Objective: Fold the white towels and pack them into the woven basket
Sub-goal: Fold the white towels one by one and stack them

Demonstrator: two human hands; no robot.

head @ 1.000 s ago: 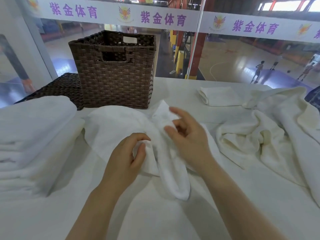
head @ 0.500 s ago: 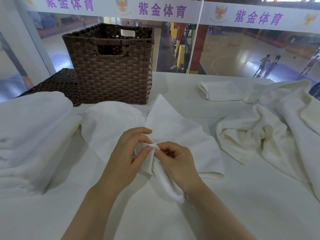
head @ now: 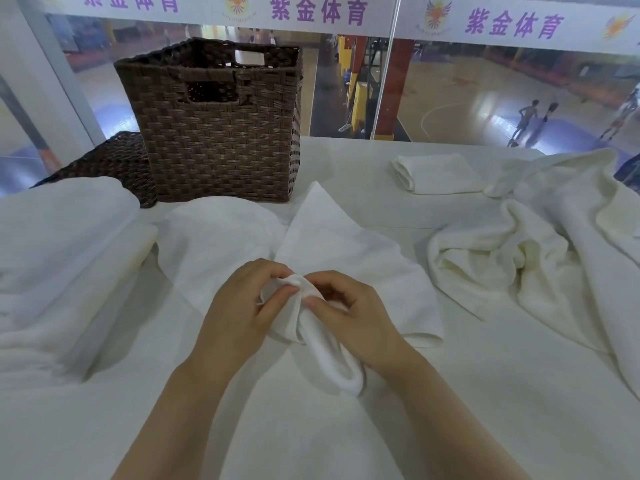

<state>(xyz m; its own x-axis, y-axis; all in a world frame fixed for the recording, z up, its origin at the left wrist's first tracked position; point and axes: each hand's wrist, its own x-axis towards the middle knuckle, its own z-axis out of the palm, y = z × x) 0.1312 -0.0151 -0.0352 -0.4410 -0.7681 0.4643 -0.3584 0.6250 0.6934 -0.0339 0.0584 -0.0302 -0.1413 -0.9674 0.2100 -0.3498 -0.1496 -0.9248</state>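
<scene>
Head view shows your left hand (head: 242, 306) and right hand (head: 349, 320) both pinching the same bunched edge of the white towel (head: 346, 251) near the table's (head: 346, 445) front-middle. Separate your hands along that edge until each holds a corner, then pull it flat before folding. Its spread part runs long-axis toward the woven basket (head: 221, 133) at the back-left, one corner pointing at it.
</scene>
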